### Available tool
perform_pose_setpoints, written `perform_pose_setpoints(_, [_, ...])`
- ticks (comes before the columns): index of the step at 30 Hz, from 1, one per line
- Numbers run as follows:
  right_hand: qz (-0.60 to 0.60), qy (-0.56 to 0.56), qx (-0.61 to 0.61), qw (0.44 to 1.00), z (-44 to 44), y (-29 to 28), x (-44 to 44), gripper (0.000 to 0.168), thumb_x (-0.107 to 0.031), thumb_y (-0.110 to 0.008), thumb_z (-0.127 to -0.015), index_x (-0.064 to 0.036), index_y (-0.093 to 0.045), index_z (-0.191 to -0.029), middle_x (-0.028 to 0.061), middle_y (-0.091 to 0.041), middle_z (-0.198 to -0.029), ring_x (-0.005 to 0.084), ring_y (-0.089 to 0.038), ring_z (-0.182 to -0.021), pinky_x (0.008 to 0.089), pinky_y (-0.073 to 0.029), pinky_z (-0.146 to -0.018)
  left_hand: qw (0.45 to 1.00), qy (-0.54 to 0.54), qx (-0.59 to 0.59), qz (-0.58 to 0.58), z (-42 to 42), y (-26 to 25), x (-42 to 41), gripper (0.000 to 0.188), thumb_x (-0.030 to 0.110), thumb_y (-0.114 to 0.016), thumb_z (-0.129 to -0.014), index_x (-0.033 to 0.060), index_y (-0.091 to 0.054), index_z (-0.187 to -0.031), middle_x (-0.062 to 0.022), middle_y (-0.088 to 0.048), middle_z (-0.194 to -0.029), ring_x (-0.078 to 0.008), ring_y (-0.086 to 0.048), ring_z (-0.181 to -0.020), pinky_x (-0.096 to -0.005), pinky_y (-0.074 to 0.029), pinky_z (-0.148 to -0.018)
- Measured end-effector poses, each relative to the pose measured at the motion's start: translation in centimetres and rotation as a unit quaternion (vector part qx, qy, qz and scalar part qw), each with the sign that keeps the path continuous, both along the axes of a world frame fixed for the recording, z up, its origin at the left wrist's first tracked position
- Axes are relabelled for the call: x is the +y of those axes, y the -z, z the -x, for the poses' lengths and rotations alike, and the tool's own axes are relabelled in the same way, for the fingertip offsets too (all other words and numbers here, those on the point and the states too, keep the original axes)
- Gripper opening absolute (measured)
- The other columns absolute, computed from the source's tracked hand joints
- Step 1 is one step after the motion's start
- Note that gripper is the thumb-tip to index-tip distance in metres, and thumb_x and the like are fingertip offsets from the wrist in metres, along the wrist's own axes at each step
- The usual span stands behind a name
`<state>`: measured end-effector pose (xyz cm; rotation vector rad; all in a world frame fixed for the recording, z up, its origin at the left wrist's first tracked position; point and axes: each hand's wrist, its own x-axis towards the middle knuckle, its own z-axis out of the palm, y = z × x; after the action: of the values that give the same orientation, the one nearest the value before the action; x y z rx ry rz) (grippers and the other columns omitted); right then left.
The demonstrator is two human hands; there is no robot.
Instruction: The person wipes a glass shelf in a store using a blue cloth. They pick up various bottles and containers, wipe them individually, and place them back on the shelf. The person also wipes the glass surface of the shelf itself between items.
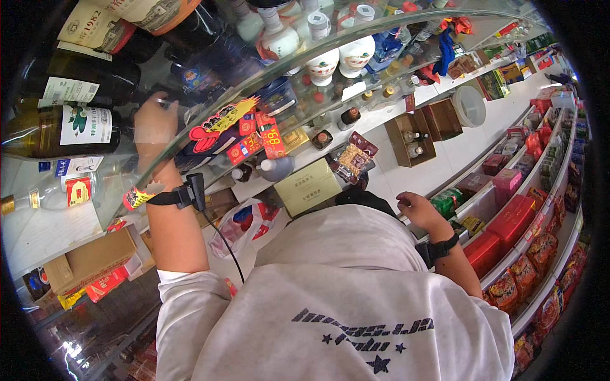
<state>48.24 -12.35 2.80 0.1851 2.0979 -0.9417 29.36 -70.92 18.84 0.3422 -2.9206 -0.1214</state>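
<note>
My left hand (156, 119) reaches in at the glass shelf (267, 81), among liquor bottles. Its fingers curl beside the neck end of a dark glass bottle with a white label (86, 125); whether they grip anything is hidden. A clear glass bottle with a red and yellow label (57, 190) lies below that one in the picture. Beside my left forearm, red and yellow price tags (271, 135) hang in front of the shelf. My right hand (419, 210) hangs at my side by the snack shelves, fingers loosely bent and holding nothing.
White ceramic bottles (322, 64) stand on the glass shelf. A pale green box (309, 185), a bag of nuts (352, 157) and a plastic carrier bag (245, 226) lie before me. Open cardboard boxes (411, 138) and a clear tub (469, 106) sit on the aisle floor. Tiered shelves (514, 247) line my right.
</note>
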Motion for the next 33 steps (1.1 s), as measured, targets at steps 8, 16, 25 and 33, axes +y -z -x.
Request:
perform_pose_setpoints(8, [-0.014, -0.035, 0.057, 0.998, -0.7, 2.0, 1.8, 0.036, -0.02, -0.066, -0.094, 0.0, -0.066, -0.124, 0.0195, -0.073, -0.11, 0.0293, -0.07, -0.097, 0.0385, -0.055, -0.088, 0.998, -0.037, -0.042, -0.002, 0.2, -0.1, -0.5, 0.041, 0.029, -0.073, -0.087, 0.0035, -0.072, -0.12, -0.0283, -0.071, -0.113, -0.0442, -0.068, -0.11, -0.0484, -0.054, -0.095])
perform_pose_setpoints(16, [-0.021, -0.041, 0.045, 0.998, 0.0, 1.2, 1.2, 0.035, -0.02, -0.065, -0.094, 0.0, -0.068, -0.122, 0.0239, -0.071, -0.116, 0.0396, -0.069, -0.104, 0.0432, -0.055, -0.093, 0.998, -0.013, -0.069, -0.003, 0.3, -0.3, -0.2, 0.051, 0.036, -0.071, -0.086, 0.0011, -0.069, -0.122, -0.028, -0.072, -0.109, -0.0445, -0.069, -0.106, -0.0482, -0.055, -0.093])
perform_pose_setpoints(25, [-0.029, -0.064, 0.058, 0.996, 0.4, 1.0, 2.3, 0.036, -0.02, -0.064, -0.093, 0.002, -0.067, -0.122, 0.0257, -0.071, -0.113, 0.0396, -0.069, -0.105, 0.0444, -0.055, -0.094, 0.995, -0.073, -0.028, 0.055, 1.9, -2.0, 4.3, 0.048, 0.045, -0.065, -0.095, 0.0018, -0.067, -0.116, -0.0308, -0.069, -0.11, -0.0491, -0.067, -0.102, -0.057, -0.053, -0.088])
perform_pose_setpoints(33, [-0.034, -0.051, 0.05, 0.997, 1.9, 0.0, 5.4, 0.037, -0.019, -0.064, -0.093, 0.004, -0.067, -0.121, 0.0264, -0.071, -0.115, 0.0412, -0.069, -0.107, 0.0448, -0.055, -0.094, 0.996, -0.049, -0.045, 0.057, 4.3, 0.0, 3.9, 0.039, 0.04, -0.061, -0.098, 0.0069, -0.068, -0.118, -0.0262, -0.071, -0.11, -0.0447, -0.068, -0.103, -0.0558, -0.054, -0.087])
